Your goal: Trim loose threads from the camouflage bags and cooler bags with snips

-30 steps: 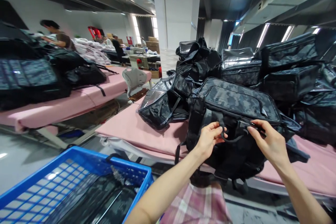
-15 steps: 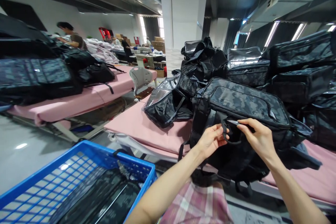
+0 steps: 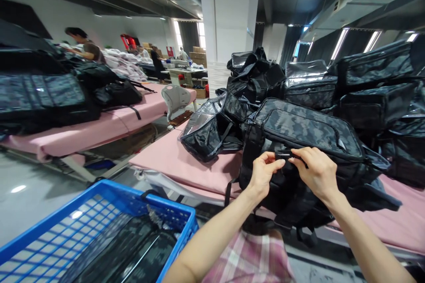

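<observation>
A black and grey camouflage bag rests on the pink-covered table in front of me. At its near side, my left hand pinches a black webbing strap between thumb and fingers. Close beside it, my right hand is closed on a slim silvery piece, which lies against the strap. The fingers hide most of this piece, so its exact kind does not show. A loose black strap hangs from the bag's left side over the table edge.
A blue plastic basket at lower left holds camouflage bags. More bags are piled behind and to the right. Another pink table bears bags at left. A chair stands between tables; a person works beyond.
My hands have come closer together, with the silvery piece now against the strap. My left hand has turned and shifted slightly left. The view has swung a little to the right.
</observation>
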A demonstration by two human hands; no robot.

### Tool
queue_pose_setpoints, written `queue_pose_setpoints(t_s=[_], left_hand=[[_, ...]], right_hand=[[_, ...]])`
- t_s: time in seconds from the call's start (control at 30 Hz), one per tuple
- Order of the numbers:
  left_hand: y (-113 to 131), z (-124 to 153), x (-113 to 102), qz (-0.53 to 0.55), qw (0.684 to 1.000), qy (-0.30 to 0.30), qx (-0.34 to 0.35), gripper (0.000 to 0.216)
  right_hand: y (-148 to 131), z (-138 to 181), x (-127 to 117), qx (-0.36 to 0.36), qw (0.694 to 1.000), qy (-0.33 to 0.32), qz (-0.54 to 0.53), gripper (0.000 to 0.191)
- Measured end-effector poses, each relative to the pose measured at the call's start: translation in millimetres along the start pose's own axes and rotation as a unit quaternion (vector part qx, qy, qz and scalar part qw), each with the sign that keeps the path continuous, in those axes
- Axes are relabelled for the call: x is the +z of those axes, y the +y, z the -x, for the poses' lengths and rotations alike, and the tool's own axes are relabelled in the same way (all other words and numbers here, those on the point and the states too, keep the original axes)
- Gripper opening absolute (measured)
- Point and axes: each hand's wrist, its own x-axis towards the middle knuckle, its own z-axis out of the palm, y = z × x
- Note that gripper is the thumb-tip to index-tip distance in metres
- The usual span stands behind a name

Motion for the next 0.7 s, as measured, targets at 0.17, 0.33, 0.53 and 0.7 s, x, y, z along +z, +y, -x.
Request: queue_pose_setpoints(t_s=[0.17, 0.33, 0.53, 0.7], left_hand=[[-13.8, -3.0, -18.4, -0.075, 0.997, -0.006, -0.012, 0.029], [-37.2, 9.7, -25.7, -0.409, 0.848, 0.039, 0.335, 0.035], [-38.6, 5.4, 21.8, -0.615, 0.701, -0.175, 0.315, 0.023], [-11.7, -9.5, 35.3, -0.394, 0.882, -0.257, -0.011, 0.016]], right_hand=[[18.9, 15.2, -10.2, 0.14, 0.985, 0.027, -0.095, 0.014], [47.2, 68.7, -35.3, 0.393, 0.904, 0.121, -0.114, 0.028], [44.0, 126.7, -44.4, 0.487, 0.854, 0.121, -0.135, 0.032], [25.7, 126.8, -38.0, 0.402, 0.903, 0.092, -0.118, 0.023]])
